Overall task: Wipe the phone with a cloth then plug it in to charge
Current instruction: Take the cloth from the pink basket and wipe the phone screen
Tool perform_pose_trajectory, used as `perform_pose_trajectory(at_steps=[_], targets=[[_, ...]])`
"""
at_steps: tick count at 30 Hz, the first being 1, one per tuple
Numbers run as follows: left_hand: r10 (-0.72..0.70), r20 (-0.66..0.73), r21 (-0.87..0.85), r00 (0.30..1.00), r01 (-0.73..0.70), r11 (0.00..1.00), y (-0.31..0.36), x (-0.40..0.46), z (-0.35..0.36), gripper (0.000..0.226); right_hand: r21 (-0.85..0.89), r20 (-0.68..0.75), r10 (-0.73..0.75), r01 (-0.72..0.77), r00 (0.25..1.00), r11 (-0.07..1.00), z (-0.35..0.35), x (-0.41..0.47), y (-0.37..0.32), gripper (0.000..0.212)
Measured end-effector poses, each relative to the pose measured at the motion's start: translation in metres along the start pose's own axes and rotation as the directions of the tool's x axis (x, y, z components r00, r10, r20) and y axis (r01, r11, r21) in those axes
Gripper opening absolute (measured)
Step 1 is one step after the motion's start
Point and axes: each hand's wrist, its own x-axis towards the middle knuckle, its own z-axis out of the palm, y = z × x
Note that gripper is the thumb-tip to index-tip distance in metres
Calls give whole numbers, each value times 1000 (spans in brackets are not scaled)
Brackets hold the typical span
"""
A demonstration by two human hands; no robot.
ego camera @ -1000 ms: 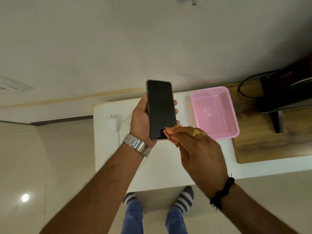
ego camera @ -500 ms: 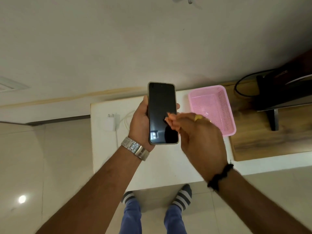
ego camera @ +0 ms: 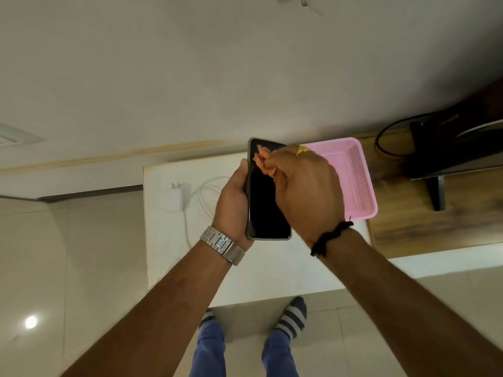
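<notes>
Phone (ego camera: 268, 202) upright above the white table (ego camera: 174, 268), gripped in your left hand (ego camera: 234, 205). Your right hand (ego camera: 304, 191), bunched around the orange cloth (ego camera: 262, 161), has swept from the bottom edge to the top, so wiping's nearly through. Charger (ego camera: 174, 195) waits, untouched.

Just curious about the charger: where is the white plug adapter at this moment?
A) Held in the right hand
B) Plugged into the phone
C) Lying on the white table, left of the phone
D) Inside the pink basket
C: the white adapter lies prongs-up on the table, left of the phone, held by neither hand.
</notes>
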Motion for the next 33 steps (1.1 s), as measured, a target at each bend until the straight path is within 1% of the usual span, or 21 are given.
perform_pose_trajectory(at_steps=[2,3,5,7,8,10,12,15,16,17,19,20,23,25,26,28,30,33], targets=[[10,8,-8,1000,-10,1000,9,1,3,59,-41,18,35,-34,999,999,0,-4,3,29],[17,11,-11,1000,-17,1000,13,1,2,60,-22,34,35,-34,999,999,0,-15,-2,28],[39,-4,15,999,-39,999,14,0,2,63,59,73,-2,-2,997,998,-1,-34,-20,26],[47,-39,19,998,-46,999,7,0,1,61,57,74,-40,36,996,998,0,-28,-25,22],[56,-53,4,997,-56,998,4,1,1,60,50,54,-27,24,998,998,0,-17,-23,27],[51,-23,-22,998,-52,998,6,2,1,55,16,44,18,-19,999,1000,-1,-4,-12,38],[29,6,-20,1000,-29,999,12,0,1,59,-8,54,46,-45,998,999,-4,-10,-8,32],[36,-22,35,999,-35,999,10,-1,-4,61,86,86,0,-7,996,996,0,-34,-27,18],[40,-40,54,998,-38,998,6,-2,-5,59,93,87,-17,8,996,996,2,-32,-31,19],[46,-56,60,997,-43,997,1,-4,-5,54,95,62,-29,23,998,995,1,-24,-33,25],[54,-42,61,998,-51,997,-2,-5,-5,48,119,-8,2,-1,1000,993,-1,0,-26,39],[56,-28,65,998,-54,996,-1,-5,-4,47,112,-20,27,-25,999,993,-2,10,-19,40],[50,-15,47,999,-49,998,6,-6,-4,52,11,-1,99,-99,995,995,1,5,-4,29],[65,-40,33,997,-63,997,7,-4,-5,55,55,22,64,-65,998,996,3,-12,-17,30],[77,-54,45,996,-75,996,6,-4,-5,53,84,39,29,-32,999,996,3,-14,-23,34],[74,-31,74,997,-71,995,1,-3,-5,47,115,11,7,-8,1000,993,0,4,-24,41],[50,-4,86,999,-49,995,-1,-4,-7,47,131,-22,58,-55,998,990,-1,26,-14,43],[45,10,94,999,-45,995,3,-4,-8,49,32,-33,113,-112,993,993,3,22,0,31]])
